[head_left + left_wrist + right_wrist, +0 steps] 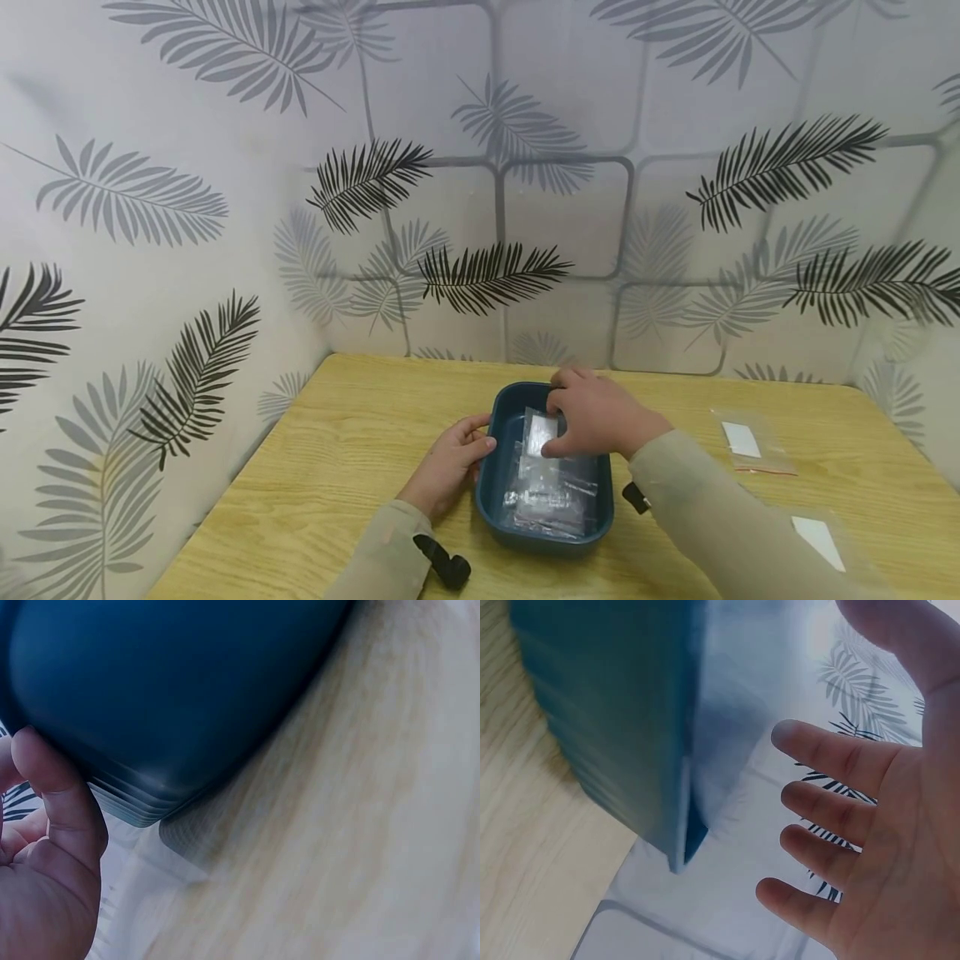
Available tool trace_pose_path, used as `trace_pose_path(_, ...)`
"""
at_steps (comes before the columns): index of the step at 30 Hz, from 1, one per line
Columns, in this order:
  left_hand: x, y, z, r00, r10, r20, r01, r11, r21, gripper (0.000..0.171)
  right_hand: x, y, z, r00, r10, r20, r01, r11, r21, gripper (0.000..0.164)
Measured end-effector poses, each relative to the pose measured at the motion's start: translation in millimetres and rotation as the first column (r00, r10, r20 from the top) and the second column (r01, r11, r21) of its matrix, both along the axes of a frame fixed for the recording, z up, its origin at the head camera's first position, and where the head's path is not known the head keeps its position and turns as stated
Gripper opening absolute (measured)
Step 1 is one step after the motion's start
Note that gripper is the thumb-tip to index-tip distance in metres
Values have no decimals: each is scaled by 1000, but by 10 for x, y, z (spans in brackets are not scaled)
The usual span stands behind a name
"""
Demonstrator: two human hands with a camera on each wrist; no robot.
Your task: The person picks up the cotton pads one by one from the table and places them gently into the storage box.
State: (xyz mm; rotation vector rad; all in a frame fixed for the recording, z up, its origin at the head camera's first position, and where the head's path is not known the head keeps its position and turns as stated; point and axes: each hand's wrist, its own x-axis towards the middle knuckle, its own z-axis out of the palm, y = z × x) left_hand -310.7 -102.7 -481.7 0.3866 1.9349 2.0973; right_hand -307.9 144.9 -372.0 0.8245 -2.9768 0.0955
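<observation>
A dark blue plastic bin (543, 546) stands on the wooden table with several clear plastic bags (551, 504) inside. My left hand (450, 462) holds its left side, the thumb (52, 769) against the wall in the left wrist view. Over the bin's right part is my right hand (600, 412), fingers spread and relaxed. A clear bag with a white piece (542, 433) lies by its thumb; whether they touch, I cannot tell. In the right wrist view a blurred clear bag (731, 739) shows above the rim, apart from the visible fingertips.
To the right on the table (360, 442) lies a clear bag with a white piece (741, 440) and a red line along one end. A second clear bag with a white piece (819, 542) is nearer, partly behind the right sleeve. A leaf-patterned wall (562, 217) stands behind.
</observation>
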Motion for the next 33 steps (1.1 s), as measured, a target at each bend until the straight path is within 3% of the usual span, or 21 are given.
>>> trace_pose_path(15,5,-14,10,1000,-1,-5,1,1000,-7,54,13,235,-55,1000,27,-8,-28,999,-37,56)
trace_pose_path(23,2,-14,11,1000,0,-7,0,1000,-4,54,88,484,-70,999,48,-24,-50,996,-75,51)
trace_pose_path(33,-9,-11,-1,1000,4,-15,-4,1000,-17,53,253,869,-91,1000,5,-15,-7,993,-119,50)
